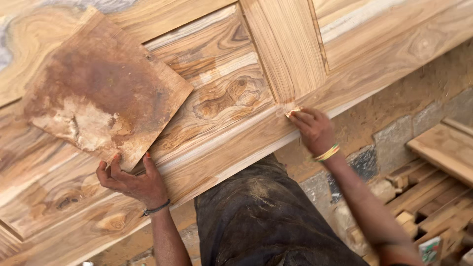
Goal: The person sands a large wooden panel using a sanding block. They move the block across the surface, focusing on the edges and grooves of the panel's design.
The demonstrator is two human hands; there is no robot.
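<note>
Across the panelled wooden door (pixel 231 106) lying flat, both hands work. Left hand (pixel 132 181) spreads open, fingertips pinning the corner of a stained square board (pixel 106 91) that rests on the panel. Right hand (pixel 313 129) curls closed on a small pale scrap (pixel 292 111), possibly sandpaper, pressed at the joint below the centre stile. Surface there looks smooth and pale; the rest still shows rough grain. Timber offcuts (pixel 428 197) lie below right.
</note>
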